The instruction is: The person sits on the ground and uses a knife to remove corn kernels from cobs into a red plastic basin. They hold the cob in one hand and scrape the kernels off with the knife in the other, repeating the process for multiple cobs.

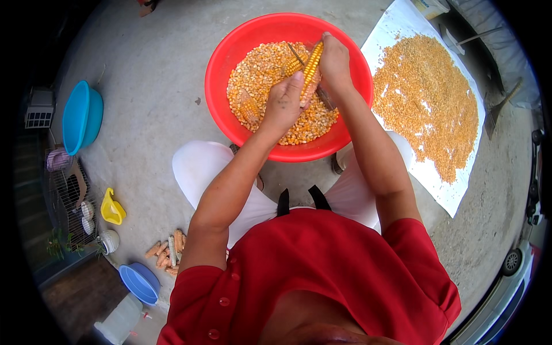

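Both hands are over a red plastic basin (pixel 215 86) that holds loose corn kernels (pixel 254 69). My left hand (pixel 284 101) grips the lower end of an ear of corn (pixel 313 62), thumb along its side. Around its upper end my right hand (pixel 335 58) is closed. The ear has yellow rows on one side, and a paler, bare-looking part shows beside them. Behind it in the basin lies another ear (pixel 294 65) with a thin dark stick (pixel 296 53) across it. A partly shelled ear (pixel 249 108) rests on the kernels at the left. Below my right hand, a dark flat piece (pixel 325 98) is partly hidden.
Right of the basin, a white sheet (pixel 459 194) bears spread kernels. At the left are a turquoise basin (pixel 92 116), a yellow plastic scoop (pixel 113 209), a wire cage (pixel 71 194), bare cobs (pixel 164 254) and a blue basin (pixel 140 282). A car (pixel 509 297) stands at the lower right.
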Demonstrator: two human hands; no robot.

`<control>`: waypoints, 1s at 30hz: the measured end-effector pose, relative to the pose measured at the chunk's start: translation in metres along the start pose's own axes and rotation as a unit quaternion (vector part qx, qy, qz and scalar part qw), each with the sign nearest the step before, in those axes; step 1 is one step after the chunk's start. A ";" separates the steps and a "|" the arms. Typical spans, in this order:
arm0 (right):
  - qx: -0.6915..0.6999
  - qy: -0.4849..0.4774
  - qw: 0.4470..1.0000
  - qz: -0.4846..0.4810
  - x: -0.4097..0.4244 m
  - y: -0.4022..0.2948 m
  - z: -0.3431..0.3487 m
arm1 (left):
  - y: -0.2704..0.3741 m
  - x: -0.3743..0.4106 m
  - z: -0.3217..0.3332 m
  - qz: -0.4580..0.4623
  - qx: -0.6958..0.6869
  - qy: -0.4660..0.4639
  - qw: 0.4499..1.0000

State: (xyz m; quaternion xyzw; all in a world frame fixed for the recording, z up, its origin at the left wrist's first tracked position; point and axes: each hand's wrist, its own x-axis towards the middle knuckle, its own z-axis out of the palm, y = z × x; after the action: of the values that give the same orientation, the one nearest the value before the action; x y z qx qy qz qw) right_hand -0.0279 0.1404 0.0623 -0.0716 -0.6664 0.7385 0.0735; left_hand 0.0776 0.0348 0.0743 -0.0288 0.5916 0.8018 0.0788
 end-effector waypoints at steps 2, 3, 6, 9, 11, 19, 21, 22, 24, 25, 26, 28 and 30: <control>-0.004 -0.017 1.000 0.006 0.002 0.004 -0.002 | -0.003 0.001 0.001 0.000 -0.001 0.026 1.000; -0.006 -0.026 1.000 0.009 0.002 0.003 -0.002 | -0.006 0.003 0.001 -0.003 -0.003 0.048 0.999; 0.030 -0.008 0.999 0.019 0.000 0.002 0.001 | -0.009 0.005 0.002 -0.004 -0.014 0.064 0.998; 0.004 -0.006 1.000 0.004 -0.003 -0.004 0.003 | -0.007 0.005 -0.003 -0.034 -0.057 0.025 0.997; -0.026 -0.014 1.000 -0.007 -0.009 -0.007 0.006 | -0.004 0.005 -0.006 -0.045 -0.061 -0.002 0.997; -0.108 -0.034 0.992 -0.061 -0.024 -0.022 0.007 | -0.007 0.008 -0.009 -0.009 0.023 -0.009 1.000; -0.114 -0.032 0.991 -0.065 -0.022 -0.018 0.006 | -0.007 0.007 -0.007 0.001 0.013 -0.003 1.000; -0.118 -0.031 0.990 -0.066 -0.021 -0.016 0.006 | -0.007 0.007 -0.006 0.006 0.008 0.000 1.000; -0.126 -0.029 0.989 -0.068 -0.018 -0.012 0.005 | -0.006 0.007 -0.003 0.011 -0.004 0.008 1.000; -0.127 -0.031 0.988 -0.076 -0.017 -0.011 0.005 | -0.006 0.007 -0.003 0.013 -0.010 0.012 1.000; -0.128 -0.033 0.988 -0.085 -0.016 -0.010 0.004 | -0.007 0.008 -0.004 0.008 -0.006 0.009 1.000; -0.129 -0.033 0.987 -0.091 -0.015 -0.007 0.004 | -0.009 0.008 -0.007 -0.002 0.003 0.001 1.000; -0.132 -0.032 0.987 -0.087 -0.016 -0.007 0.006 | -0.009 0.008 -0.009 -0.006 0.002 -0.003 1.000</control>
State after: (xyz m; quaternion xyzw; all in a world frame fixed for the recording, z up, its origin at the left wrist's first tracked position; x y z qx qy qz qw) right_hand -0.0131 0.1320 0.0699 0.0011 -0.7637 0.6367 0.1063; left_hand 0.0710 0.0297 0.0621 -0.0300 0.5925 0.8004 0.0857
